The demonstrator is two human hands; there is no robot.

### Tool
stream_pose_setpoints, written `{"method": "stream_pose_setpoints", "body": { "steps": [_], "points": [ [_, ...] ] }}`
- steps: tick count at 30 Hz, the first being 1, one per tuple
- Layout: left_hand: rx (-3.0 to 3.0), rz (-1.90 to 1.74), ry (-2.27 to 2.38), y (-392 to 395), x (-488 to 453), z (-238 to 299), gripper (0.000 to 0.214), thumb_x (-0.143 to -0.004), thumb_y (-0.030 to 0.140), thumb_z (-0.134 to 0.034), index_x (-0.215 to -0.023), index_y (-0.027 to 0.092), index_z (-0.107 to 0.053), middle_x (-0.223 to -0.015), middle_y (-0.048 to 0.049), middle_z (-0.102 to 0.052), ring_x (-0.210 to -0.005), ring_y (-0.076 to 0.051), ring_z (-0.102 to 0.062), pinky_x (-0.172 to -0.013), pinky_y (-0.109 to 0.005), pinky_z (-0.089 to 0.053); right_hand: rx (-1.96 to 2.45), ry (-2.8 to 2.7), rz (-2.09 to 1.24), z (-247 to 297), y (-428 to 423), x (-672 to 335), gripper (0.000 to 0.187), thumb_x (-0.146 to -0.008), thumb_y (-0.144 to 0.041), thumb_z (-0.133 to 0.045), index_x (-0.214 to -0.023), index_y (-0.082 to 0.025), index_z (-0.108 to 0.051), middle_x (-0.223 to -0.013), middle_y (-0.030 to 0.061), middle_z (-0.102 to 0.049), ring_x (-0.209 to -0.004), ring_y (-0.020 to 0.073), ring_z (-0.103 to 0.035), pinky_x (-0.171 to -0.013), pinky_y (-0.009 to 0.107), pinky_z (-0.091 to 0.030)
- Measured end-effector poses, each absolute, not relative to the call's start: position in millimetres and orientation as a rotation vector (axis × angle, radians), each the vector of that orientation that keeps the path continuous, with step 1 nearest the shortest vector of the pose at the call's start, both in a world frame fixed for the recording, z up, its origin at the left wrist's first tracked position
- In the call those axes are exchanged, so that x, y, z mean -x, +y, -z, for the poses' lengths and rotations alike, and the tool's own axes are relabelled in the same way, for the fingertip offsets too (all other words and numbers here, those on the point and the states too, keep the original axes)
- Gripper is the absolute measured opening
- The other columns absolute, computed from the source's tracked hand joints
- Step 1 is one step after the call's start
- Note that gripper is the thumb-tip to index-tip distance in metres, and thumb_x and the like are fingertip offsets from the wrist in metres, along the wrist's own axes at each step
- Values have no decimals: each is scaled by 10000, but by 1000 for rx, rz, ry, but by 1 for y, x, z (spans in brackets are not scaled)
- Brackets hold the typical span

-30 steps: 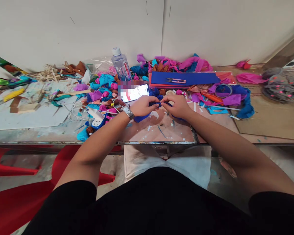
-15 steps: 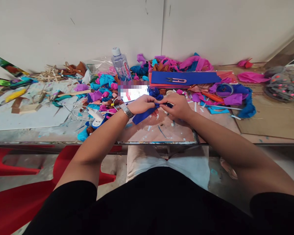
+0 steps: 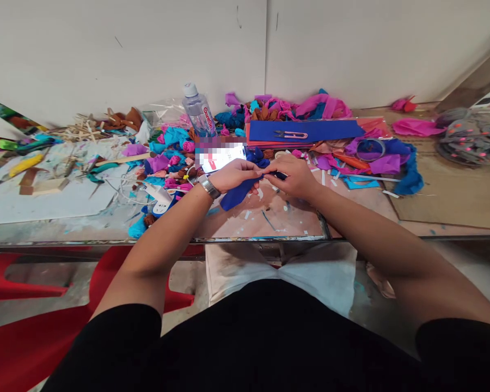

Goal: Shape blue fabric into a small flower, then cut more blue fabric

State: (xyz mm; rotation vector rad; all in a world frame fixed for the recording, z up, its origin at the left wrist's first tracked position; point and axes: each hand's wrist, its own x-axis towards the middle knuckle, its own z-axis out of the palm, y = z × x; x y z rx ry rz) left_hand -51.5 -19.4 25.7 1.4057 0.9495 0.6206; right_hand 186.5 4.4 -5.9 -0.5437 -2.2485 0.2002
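A strip of dark blue crepe paper (image 3: 237, 195) hangs from my left hand (image 3: 236, 174), whose thumb and fingers are closed on it. My right hand (image 3: 294, 175) meets the left at the fingertips and pinches the other end of the strip. A small dark part shows under the right fingers, too hidden to name. Just beyond the left hand lies a lit phone (image 3: 228, 158), partly blurred. Dark blue crumpled paper (image 3: 258, 157) sits behind the hands.
A water bottle (image 3: 200, 111) stands at the back. Pink thread snips (image 3: 292, 134) rest on a stack of blue paper (image 3: 330, 129). Colourful paper flowers (image 3: 173, 136) crowd the left, beside a white power strip (image 3: 162, 201). A tape roll (image 3: 371, 149) lies right, and a red chair (image 3: 44, 332) stands below.
The blue strip has swung slightly and its lower end looks more folded under the left hand. Both hands keep their hold, and the view has shifted a little.
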Motion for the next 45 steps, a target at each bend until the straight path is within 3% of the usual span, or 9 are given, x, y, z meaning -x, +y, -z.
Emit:
{"method": "stream_pose_setpoints", "body": {
  "steps": [8,14,20,27,33,38,45],
  "points": [
    [-1584,-674,965,-17,52,-26,410,-819,508,-857,-864,123,-723,-752,-54,-739,-628,-146,-706,-676,-302,-609,589,-2225,-214,8,4,-186,234,-1020,-421,-632,-1025,-252,-794,-980,72,-820,-942,274,-723,-892,447,-497],
    [-1933,-758,1061,-19,48,-23,358,-963,488,-699,-941,132,-731,-778,-67,-776,-665,-146,-742,-658,-241,-549,722,-2220,-243,6,2,-186,264,-1020,-449,-621,-1006,-230,-769,-955,87,-787,-920,287,-677,-890,448,-455],
    [-2384,-832,1204,-24,45,-21,296,-1039,420,-589,-979,173,-741,-769,-29,-779,-702,-158,-747,-729,-266,-499,783,-2194,-310,11,2,-184,214,-1010,-389,-599,-1010,-218,-726,-996,92,-772,-937,284,-645,-879,431,-439],
    [-2679,-757,1332,-21,44,-15,318,-1065,438,-538,-1067,206,-754,-864,-59,-790,-831,-223,-746,-758,-322,-476,822,-2237,-391,9,-1,-181,159,-1005,-319,-528,-1010,-208,-640,-989,109,-726,-897,273,-602,-807,404,-428],
    [-2711,-724,1331,-24,40,-17,335,-1083,449,-510,-1112,208,-741,-986,-84,-801,-928,-239,-754,-772,-324,-482,833,-2276,-394,12,-1,-179,112,-1011,-284,-457,-979,-227,-548,-990,121,-676,-933,290,-575,-836,425,-421],
    [-2652,-755,1261,-25,40,-14,299,-1058,416,-544,-1112,193,-736,-936,-70,-811,-827,-221,-751,-762,-319,-481,845,-2270,-388,14,0,-179,79,-986,-261,-474,-944,-240,-537,-944,96,-670,-901,275,-561,-810,408,-409],
    [-2363,-755,1233,-27,39,-18,291,-1051,419,-572,-989,185,-733,-762,-19,-786,-651,-148,-738,-721,-256,-499,792,-2216,-387,9,2,-184,114,-956,-315,-567,-937,-232,-643,-909,68,-725,-841,251,-603,-794,398,-428]
  ]
}}
